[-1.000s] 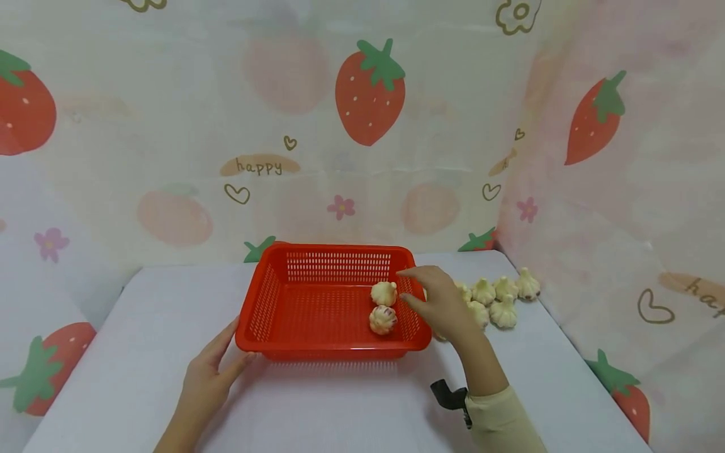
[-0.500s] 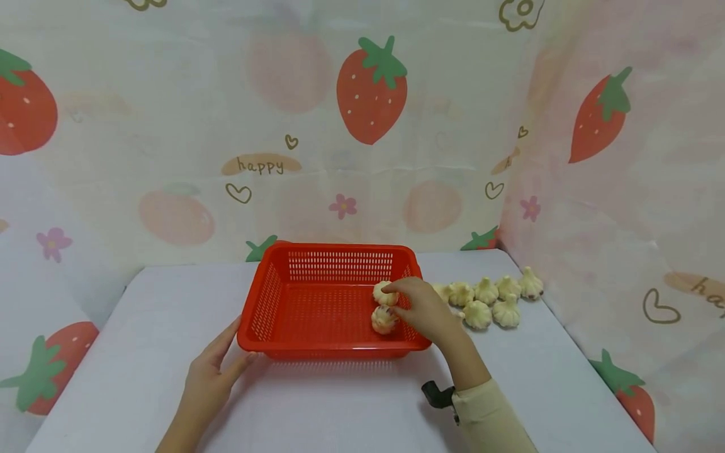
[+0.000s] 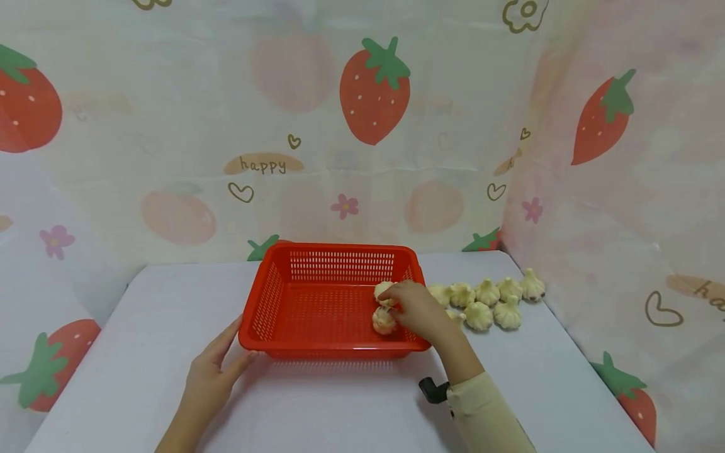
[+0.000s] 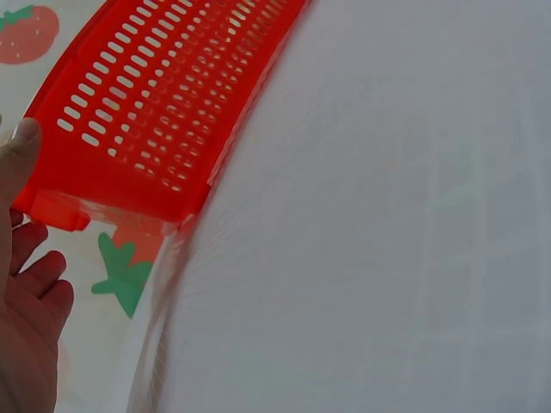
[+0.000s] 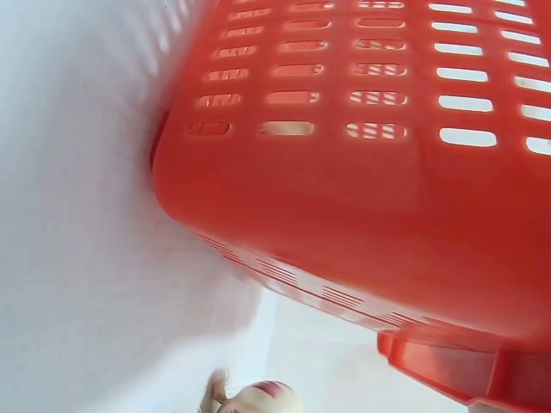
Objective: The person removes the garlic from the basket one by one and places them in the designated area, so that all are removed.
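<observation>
A red slotted plastic basket (image 3: 334, 345) stands on the white table. My left hand (image 3: 211, 374) grips its front left corner; in the left wrist view the thumb (image 4: 21, 155) lies at the rim, with the fingers below. Inside the basket, at its right end, sit two garlic bulbs, a far one (image 3: 382, 290) and a near one (image 3: 384, 322). My right hand (image 3: 416, 308) reaches over the right rim and pinches the far bulb, partly covering it. In the right wrist view the outer wall of the basket (image 5: 344, 215) fills the frame and hides the hand.
Several garlic bulbs (image 3: 478, 316) lie in two rough rows on the table (image 3: 340, 409) right of the basket. One bulb (image 5: 263, 398) shows at the bottom of the right wrist view. A strawberry-patterned cloth (image 3: 272, 207) hangs behind the table and at its sides.
My right hand has moved left and inward, from beside the right rim to the far bulb in the basket, and its fingers have closed. My left hand keeps its grip on the basket.
</observation>
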The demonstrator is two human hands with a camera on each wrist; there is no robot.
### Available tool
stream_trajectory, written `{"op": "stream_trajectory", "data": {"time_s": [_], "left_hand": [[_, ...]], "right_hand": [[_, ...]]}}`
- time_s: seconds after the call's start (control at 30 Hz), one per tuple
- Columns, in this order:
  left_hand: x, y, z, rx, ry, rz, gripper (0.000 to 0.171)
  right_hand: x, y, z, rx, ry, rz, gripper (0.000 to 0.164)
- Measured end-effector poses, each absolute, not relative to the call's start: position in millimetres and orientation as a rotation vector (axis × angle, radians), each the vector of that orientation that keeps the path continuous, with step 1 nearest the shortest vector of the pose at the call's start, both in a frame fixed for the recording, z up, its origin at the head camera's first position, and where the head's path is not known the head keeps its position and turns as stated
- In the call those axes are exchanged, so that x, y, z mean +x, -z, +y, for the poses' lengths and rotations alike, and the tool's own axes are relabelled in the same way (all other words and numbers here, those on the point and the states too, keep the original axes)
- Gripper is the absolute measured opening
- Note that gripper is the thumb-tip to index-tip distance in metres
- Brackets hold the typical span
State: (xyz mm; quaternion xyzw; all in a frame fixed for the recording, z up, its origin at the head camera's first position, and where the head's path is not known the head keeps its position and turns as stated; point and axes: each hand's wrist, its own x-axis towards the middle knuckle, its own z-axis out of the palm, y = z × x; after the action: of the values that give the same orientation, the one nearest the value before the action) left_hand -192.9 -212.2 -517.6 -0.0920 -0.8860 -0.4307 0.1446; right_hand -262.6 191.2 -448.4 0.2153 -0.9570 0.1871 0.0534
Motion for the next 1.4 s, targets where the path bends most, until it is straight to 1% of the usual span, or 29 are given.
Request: {"op": "stream_trajectory", "data": {"time_s": [0.2, 0.43, 0.77, 0.93, 1.1, 1.4], "left_hand": [[-192.9, 518.0, -212.5, -0.242, 1.223, -2.579, 0.077], [-192.3, 517.7, -211.7, -0.274, 1.262, -2.535, 0.076], [-192.6, 514.8, -211.6, -0.266, 1.247, -2.533, 0.074], [-191.9, 518.1, -211.3, -0.29, 1.242, -2.512, 0.074], [-191.2, 518.2, -211.2, -0.275, 1.23, -2.535, 0.074], [-192.9, 517.3, -211.0, -0.27, 1.249, -2.542, 0.075]], "right_hand": [[-264.6, 448.1, 189.8, 0.682, -0.503, -2.923, 0.032], [-263.7, 444.4, 187.7, 0.674, -0.405, -2.953, 0.039], [-266.4, 441.6, 184.6, 0.62, -0.402, -3.0, 0.037], [-267.8, 444.6, 185.4, 0.663, -0.429, -2.985, 0.038], [-268.8, 445.7, 184.8, 0.698, -0.41, -2.995, 0.029], [-271.8, 442.4, 181.3, 0.683, -0.278, -3.072, 0.034]]}}
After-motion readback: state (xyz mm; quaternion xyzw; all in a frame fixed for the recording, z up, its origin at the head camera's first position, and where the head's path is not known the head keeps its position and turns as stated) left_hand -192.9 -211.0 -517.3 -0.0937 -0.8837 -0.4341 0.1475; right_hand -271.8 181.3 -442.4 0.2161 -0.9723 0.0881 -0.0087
